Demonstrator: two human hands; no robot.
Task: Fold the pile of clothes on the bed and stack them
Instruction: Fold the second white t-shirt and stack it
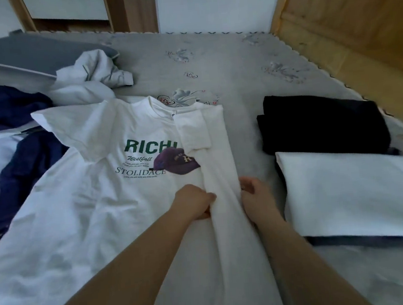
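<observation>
A white T-shirt point(96, 199) with green lettering and a purple cap print lies face up across the bed, its right side folded inward into a long strip. My left hand point(193, 203) pinches the inner edge of that folded strip. My right hand point(255, 196) rests at the strip's outer edge, fingers loosely curled against the cloth. To the right lie a folded black garment point(323, 123) and, nearer me, a folded white garment point(357, 194) on top of a dark one.
Unfolded clothes lie at the left: a navy garment point(4, 109), a grey-white crumpled one point(94, 74) and pale fabric. A grey pillow point(26, 56) sits at the far left. The wooden headboard point(354, 14) runs along the right. Grey patterned bedsheet point(211, 60) shows beyond the shirt.
</observation>
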